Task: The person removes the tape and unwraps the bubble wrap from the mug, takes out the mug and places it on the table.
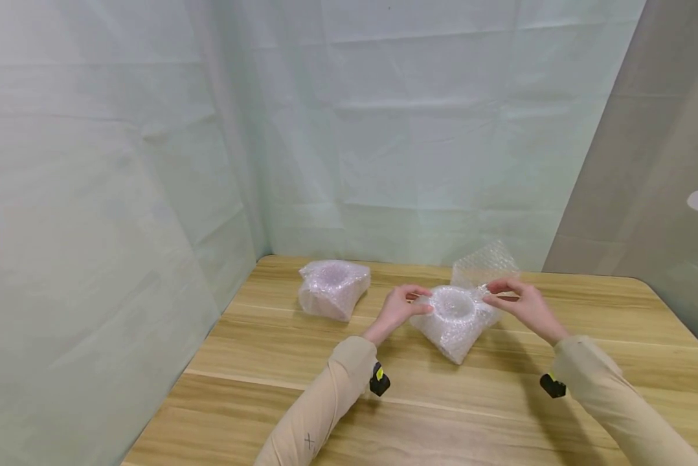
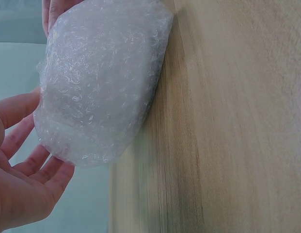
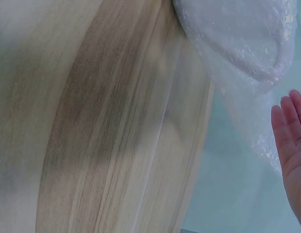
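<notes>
A round, bowl-like thing (image 1: 454,304) stands on the table in bubble wrap (image 1: 455,340); the cover hides what it is made of. At its left rim, the thumb and fingers of my left hand (image 1: 400,307) pinch the wrap's edge. The left wrist view shows that hand (image 2: 26,189) close against the bubbly side. Across the rim, my right hand (image 1: 528,307) pinches the wrap between thumb and index finger. In the right wrist view the other fingers of this hand (image 3: 293,136) are fairly straight, while its thumb is out of frame.
A second bubble-wrapped bundle (image 1: 333,294) sits to the left on the wooden table (image 1: 442,421). Behind the right bundle, a loose flap of wrap (image 1: 485,264) stands up. Pale curtains (image 1: 407,142) hang past the table's back edge.
</notes>
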Demonstrator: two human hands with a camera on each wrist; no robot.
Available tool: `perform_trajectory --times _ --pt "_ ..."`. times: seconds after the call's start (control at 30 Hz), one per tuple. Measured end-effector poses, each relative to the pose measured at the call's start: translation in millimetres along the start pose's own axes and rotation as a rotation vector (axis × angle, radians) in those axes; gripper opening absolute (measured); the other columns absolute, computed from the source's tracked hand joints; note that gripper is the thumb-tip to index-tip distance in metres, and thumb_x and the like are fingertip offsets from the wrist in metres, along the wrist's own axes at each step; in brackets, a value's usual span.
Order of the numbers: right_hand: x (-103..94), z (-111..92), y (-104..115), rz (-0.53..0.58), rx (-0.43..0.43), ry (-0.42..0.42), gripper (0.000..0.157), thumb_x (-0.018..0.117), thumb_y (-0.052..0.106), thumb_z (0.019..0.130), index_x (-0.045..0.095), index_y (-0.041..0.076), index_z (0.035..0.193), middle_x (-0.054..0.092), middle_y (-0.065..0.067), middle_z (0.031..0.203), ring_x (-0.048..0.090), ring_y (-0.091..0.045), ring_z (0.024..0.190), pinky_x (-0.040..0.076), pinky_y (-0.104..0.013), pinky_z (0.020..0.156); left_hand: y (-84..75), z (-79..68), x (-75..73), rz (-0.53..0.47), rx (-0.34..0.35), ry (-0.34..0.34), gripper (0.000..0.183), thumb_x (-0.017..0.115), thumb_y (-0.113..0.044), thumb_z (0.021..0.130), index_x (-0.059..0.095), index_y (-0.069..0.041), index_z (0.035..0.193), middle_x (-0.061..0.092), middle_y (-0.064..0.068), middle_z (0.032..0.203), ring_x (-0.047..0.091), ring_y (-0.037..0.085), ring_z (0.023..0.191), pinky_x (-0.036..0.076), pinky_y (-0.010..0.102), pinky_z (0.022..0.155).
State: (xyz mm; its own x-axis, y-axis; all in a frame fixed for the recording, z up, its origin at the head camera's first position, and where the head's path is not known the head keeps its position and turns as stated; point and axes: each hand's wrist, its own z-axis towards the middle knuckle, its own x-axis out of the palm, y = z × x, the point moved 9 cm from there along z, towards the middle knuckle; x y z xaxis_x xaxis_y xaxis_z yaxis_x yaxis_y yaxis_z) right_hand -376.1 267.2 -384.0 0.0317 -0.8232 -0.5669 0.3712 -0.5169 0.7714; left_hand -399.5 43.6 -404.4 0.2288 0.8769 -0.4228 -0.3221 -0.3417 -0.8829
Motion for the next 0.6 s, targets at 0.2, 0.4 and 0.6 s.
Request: perform_trajectory --times 0.2,0.4,0.6 --pt "6.9 -1.0 1.0 0.024 0.001 0.038 0.042 0.068 0.026 0.081 0.057 0.0 0.112 0.056 -0.014 0.11 0.052 -0.033 0.101 0.046 -0.032 0.082 -2.7 -0.8 -0.8 -0.005 0.014 -0.006 0.028 0.076 -0.01 0.072 0.067 -0.005 0.098 0.062 0.002 0.105 0.055 0.025 0.096 0.044 0.029 0.078" --pt "10.5 -1.0 1.4 0.028 -0.024 0.044 0.042 0.07 0.024 0.08 0.057 0.0 0.111 0.055 -0.014 0.111 0.051 -0.033 0.102 0.046 -0.027 0.081 -2.9 -0.6 -1.4 -0.007 0.021 -0.011 0.028 0.076 -0.009 0.071 0.067 -0.004 0.097 0.062 0.003 0.103 0.055 0.026 0.095 0.044 0.029 0.077" --pt "16.9 -1.8 2.6 0.075 -0.023 0.096 0.047 0.072 0.023 0.078 0.056 -0.001 0.115 0.051 -0.016 0.118 0.049 -0.036 0.105 0.045 -0.029 0.082 -2.0 0.1 -0.7 0.005 0.032 -0.01 0.028 0.076 -0.011 0.073 0.067 -0.005 0.099 0.062 0.001 0.103 0.056 0.024 0.097 0.044 0.028 0.079"
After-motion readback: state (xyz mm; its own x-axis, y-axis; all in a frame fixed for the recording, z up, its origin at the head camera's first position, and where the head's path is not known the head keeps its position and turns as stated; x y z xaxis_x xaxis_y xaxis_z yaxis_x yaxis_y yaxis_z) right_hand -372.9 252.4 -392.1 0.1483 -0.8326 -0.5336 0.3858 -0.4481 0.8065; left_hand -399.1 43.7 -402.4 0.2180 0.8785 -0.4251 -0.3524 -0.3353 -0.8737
